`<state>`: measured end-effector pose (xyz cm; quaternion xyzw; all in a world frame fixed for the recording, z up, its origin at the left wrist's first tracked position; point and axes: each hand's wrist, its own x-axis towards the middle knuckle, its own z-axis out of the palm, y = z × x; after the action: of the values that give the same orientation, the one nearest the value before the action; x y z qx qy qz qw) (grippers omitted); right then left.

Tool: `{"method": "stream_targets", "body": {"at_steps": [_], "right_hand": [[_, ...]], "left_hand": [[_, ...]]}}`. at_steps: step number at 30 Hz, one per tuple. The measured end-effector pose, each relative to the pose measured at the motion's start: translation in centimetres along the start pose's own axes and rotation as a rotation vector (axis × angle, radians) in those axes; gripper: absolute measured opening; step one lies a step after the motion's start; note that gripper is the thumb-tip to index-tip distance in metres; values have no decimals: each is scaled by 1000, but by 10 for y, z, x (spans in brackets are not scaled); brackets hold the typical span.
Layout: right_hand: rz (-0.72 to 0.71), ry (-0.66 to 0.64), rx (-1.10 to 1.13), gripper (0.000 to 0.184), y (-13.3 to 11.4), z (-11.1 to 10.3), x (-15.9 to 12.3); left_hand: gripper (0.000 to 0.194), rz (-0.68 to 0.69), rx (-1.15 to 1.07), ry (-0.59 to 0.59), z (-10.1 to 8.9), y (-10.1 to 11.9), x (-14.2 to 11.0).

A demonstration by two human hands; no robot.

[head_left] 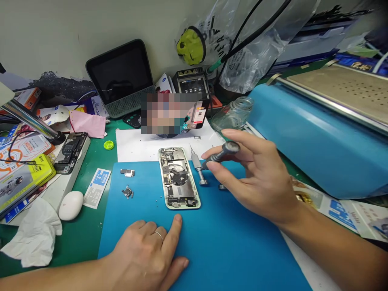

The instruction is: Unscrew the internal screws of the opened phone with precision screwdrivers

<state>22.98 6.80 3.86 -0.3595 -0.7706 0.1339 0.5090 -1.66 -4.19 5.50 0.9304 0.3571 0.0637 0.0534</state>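
Observation:
An opened phone with its insides showing lies upright in the middle of a blue mat. My right hand is just right of the phone, fingers pinched round a small grey screwdriver held above the mat. A second grey screwdriver lies on the mat between the phone and that hand. My left hand rests on the mat below the phone, fingers loosely curled, index finger pointing up towards the phone's lower edge, holding nothing. Two small metal parts lie on the mat left of the phone.
A blue machine fills the right side. A glass jar and a small meter stand behind the white sheet. At left lie another opened phone, a white mouse-shaped object, crumpled tissue and a yellow tin.

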Motion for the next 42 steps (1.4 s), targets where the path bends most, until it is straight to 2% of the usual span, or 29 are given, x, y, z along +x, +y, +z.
{"method": "stream_targets", "body": {"at_steps": [6, 15, 20, 25, 33, 38, 42], "right_hand": [[-218, -59, -136, 75, -5, -3, 5], [-302, -109, -159, 67, -4, -3, 8], [-413, -143, -208, 66, -7, -7, 10], [-516, -199, -204, 54, -11, -8, 10], [-526, -209, -214, 52, -10, -6, 8], [-488, -212, -163, 61, -10, -6, 8], [-445, -159, -133, 67, -12, -5, 9]], "left_hand": [[51, 3, 24, 14, 0, -1, 0], [51, 7, 31, 17, 1, -2, -1], [51, 7, 19, 13, 2, -3, 0], [51, 8, 21, 26, 3, -2, 0], [51, 6, 14, 30, 3, -1, 0], [51, 3, 20, 23, 3, -1, 0], [52, 5, 16, 18, 2, -1, 0]]}}
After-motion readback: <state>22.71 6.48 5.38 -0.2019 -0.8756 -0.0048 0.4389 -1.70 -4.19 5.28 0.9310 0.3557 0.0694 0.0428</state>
